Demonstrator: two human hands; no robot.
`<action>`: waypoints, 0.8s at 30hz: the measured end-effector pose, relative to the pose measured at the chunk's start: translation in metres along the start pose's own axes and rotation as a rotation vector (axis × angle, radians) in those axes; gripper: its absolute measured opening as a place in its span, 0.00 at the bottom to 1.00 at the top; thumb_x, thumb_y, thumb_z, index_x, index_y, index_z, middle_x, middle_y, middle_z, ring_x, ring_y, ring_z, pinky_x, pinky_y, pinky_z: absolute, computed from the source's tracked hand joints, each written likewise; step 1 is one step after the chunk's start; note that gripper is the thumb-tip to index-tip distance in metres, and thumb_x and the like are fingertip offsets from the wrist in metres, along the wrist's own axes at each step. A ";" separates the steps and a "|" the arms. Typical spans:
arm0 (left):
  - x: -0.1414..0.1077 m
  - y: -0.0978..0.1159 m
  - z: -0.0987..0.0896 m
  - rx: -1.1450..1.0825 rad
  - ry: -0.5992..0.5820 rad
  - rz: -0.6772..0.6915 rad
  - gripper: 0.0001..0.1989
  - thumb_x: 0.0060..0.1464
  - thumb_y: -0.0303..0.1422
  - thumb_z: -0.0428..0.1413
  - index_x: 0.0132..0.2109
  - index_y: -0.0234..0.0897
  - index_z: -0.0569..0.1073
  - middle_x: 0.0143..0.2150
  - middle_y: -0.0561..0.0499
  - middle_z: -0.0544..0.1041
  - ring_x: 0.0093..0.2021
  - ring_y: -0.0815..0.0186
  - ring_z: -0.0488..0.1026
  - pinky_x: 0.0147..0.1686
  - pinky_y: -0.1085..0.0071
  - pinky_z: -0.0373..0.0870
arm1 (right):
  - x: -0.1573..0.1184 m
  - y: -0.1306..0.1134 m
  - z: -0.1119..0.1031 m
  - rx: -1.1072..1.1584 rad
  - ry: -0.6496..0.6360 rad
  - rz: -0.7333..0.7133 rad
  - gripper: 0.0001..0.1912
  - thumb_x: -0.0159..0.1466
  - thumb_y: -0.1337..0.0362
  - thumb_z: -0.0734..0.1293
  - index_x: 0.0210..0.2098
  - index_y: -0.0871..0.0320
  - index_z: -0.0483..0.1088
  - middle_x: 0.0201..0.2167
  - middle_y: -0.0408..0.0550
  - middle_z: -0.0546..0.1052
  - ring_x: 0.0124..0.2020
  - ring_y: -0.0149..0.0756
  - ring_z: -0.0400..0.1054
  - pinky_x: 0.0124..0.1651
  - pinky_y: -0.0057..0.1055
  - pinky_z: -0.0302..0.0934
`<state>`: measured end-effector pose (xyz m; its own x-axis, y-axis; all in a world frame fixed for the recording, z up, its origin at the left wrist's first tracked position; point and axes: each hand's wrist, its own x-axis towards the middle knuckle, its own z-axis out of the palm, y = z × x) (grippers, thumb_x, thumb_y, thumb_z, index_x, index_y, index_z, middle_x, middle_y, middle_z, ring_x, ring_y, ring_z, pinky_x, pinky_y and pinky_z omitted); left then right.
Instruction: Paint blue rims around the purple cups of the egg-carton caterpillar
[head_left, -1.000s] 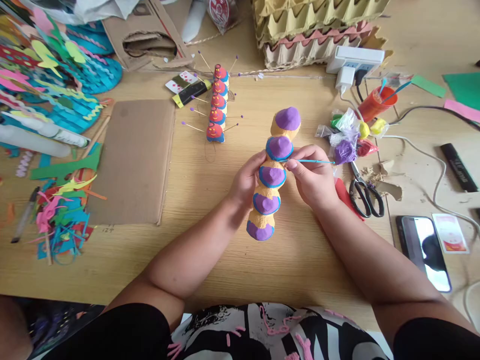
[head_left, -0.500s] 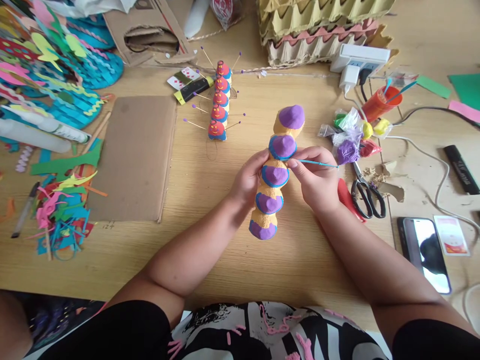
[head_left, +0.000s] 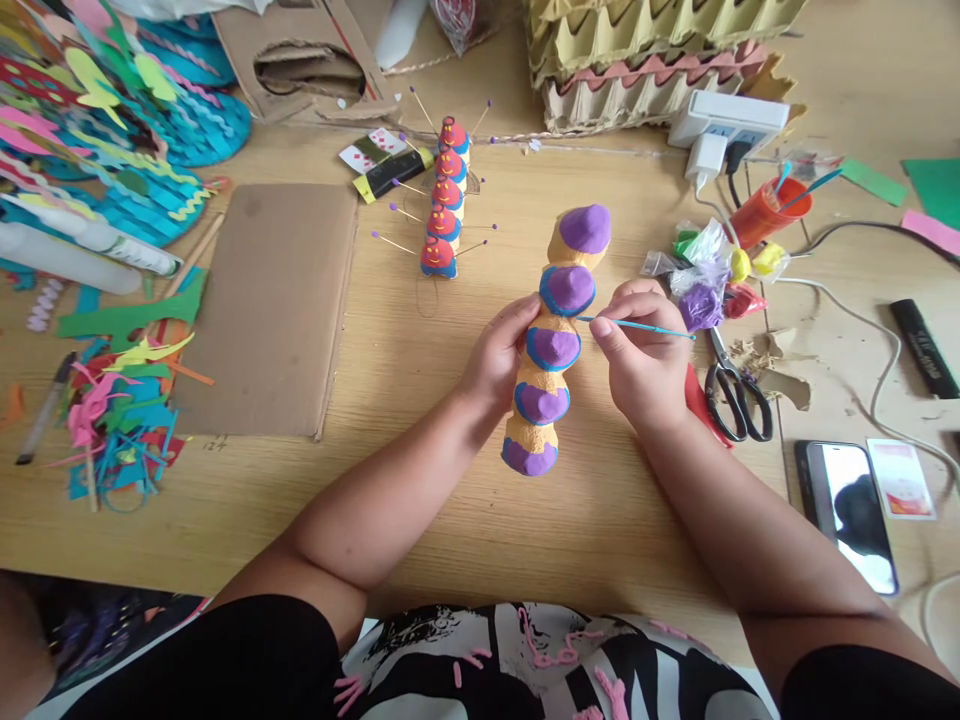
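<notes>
My left hand (head_left: 504,350) is closed around the left edge of an egg-carton strip (head_left: 546,378), a row of yellow humps with purple caps, several of them edged in blue. The strip is held up, slanting over the table. In my right hand (head_left: 639,345) a thin blue strip (head_left: 656,328) is pinched between thumb and fingers. Its left end reaches the strip just below the second purple hump, and the other end sticks out to the right. Farther back stands a finished-looking caterpillar (head_left: 442,212) with red and blue humps, drawn faces and purple-tipped sticks.
At the left lie a cardboard sheet (head_left: 266,310), paper scraps (head_left: 124,400) and glue bottles (head_left: 71,255). Egg trays (head_left: 645,85) are stacked at the back. On the right are scissors (head_left: 735,395), an orange cup (head_left: 772,208), purple clay (head_left: 701,305), a phone (head_left: 847,515) and cables.
My right hand has shifted slightly right, away from the egg-carton strip, with the blue strip still pinched. The left hand keeps its hold. The whole view has moved a little.
</notes>
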<state>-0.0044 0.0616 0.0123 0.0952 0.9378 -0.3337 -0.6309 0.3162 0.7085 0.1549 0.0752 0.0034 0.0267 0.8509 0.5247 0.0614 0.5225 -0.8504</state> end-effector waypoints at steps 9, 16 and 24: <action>-0.006 0.004 0.004 0.065 -0.022 0.027 0.17 0.62 0.52 0.64 0.35 0.45 0.77 0.35 0.50 0.81 0.42 0.56 0.80 0.42 0.60 0.74 | 0.001 -0.005 -0.005 -0.210 -0.030 -0.148 0.10 0.66 0.52 0.79 0.36 0.48 0.79 0.37 0.43 0.69 0.43 0.39 0.70 0.55 0.49 0.71; -0.005 0.002 0.003 0.076 -0.006 0.002 0.19 0.60 0.55 0.64 0.36 0.45 0.78 0.38 0.49 0.83 0.46 0.52 0.82 0.43 0.59 0.76 | 0.002 -0.007 -0.006 -0.297 -0.053 -0.182 0.11 0.67 0.48 0.77 0.36 0.47 0.81 0.37 0.44 0.69 0.43 0.41 0.71 0.55 0.51 0.72; -0.004 0.001 0.002 0.010 -0.023 0.026 0.16 0.61 0.49 0.66 0.34 0.44 0.78 0.36 0.51 0.83 0.42 0.56 0.82 0.41 0.61 0.76 | 0.002 -0.013 -0.007 -0.301 -0.050 -0.156 0.12 0.67 0.46 0.76 0.36 0.46 0.81 0.37 0.46 0.69 0.44 0.43 0.71 0.53 0.51 0.72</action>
<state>-0.0039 0.0583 0.0153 0.0969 0.9488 -0.3007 -0.6254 0.2931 0.7231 0.1615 0.0696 0.0158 -0.0544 0.7678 0.6384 0.3530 0.6128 -0.7070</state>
